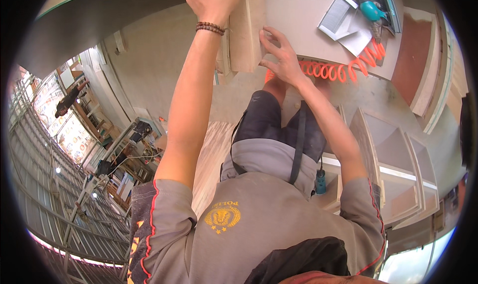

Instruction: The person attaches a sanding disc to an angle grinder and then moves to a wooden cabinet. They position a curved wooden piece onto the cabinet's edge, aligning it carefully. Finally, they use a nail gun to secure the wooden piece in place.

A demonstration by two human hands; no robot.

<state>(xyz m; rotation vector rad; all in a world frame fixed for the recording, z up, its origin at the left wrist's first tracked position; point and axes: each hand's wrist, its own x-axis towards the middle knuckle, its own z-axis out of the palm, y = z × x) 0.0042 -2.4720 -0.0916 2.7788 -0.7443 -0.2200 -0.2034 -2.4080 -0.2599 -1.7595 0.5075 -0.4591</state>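
My left hand, with a beaded bracelet at the wrist, is at the top edge over a pale wooden board. Its fingers are cut off or hidden, so I cannot tell its grip. My right hand is by the board's right edge, thumb and fingers apart, fingertips touching or very near the wood. Nothing shows between them. Right of it, on a light panel, lie an opened box of silver fastener strips and a teal and black air nailer.
An orange coiled air hose runs from the nailer along the panel's near edge, behind my right forearm. Open cabinet frames stand at the lower right. Curved wooden panels lean at the far right. Another person is in the distance at left.
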